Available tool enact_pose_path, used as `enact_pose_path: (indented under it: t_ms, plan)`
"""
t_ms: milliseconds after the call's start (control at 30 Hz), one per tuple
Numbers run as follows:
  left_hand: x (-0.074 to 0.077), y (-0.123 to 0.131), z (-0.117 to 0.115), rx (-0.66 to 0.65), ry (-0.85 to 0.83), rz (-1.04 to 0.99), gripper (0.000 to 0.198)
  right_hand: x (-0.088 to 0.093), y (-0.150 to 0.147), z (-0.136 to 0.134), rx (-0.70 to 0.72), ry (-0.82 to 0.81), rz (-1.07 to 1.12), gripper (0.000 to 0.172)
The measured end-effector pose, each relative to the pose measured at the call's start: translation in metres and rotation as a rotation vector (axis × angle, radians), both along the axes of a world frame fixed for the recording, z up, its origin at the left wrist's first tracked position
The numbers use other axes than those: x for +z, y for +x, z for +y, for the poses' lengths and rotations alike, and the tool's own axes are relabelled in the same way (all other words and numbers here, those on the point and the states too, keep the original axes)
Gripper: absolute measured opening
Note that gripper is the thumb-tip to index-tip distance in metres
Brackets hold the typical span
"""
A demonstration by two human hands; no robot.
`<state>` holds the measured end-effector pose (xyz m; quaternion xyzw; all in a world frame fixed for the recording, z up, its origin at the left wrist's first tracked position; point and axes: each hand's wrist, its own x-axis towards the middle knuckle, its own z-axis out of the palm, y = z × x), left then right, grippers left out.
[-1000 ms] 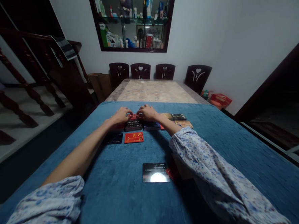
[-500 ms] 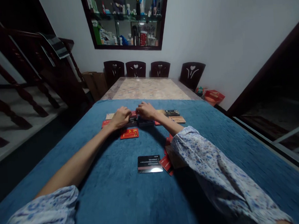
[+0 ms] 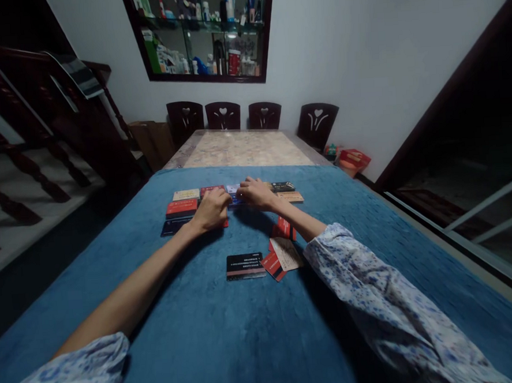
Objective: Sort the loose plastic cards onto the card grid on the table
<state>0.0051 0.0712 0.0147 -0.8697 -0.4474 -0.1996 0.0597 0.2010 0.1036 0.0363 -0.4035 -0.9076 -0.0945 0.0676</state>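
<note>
Rows of cards lie on the blue cloth. My left hand [image 3: 214,209] has its fingers curled over the middle cards, beside a red card [image 3: 182,207] and a dark card [image 3: 174,226]. Close to its right, my right hand [image 3: 255,192] bends its fingers down at a blue card [image 3: 235,199]; whether either hand grips a card is hidden. To the right of my right hand are a black card [image 3: 283,186] and an orange card [image 3: 290,197]. Nearer me lie a black striped card [image 3: 245,266], a beige card [image 3: 287,253] and red cards [image 3: 274,265].
The cloth [image 3: 182,334] covers the near part of a long table with a stone-like top [image 3: 244,147]. Dark chairs [image 3: 266,116] stand behind it. A red bag [image 3: 354,159] is at the right, a cardboard box [image 3: 153,141] at the left.
The view has shifted, so the scene sits further left. Both hands remain over the card rows. The dark card at the left and the beige card by my right sleeve are now uncovered.
</note>
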Motion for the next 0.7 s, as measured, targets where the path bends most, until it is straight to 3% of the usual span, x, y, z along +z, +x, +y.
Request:
enact_pose_path:
  t_ms: [267, 700]
  plan:
    - [-0.008, 0.03, -0.023, -0.066, 0.01, -0.006, 0.023, -0.007, 0.035, -0.022, -0.006, 0.0, 0.059, 0.023]
    - [-0.013, 0.068, -0.045, -0.134, -0.013, -0.03, 0.024, -0.045, 0.107, -0.046, 0.026, 0.069, 0.24, 0.024]
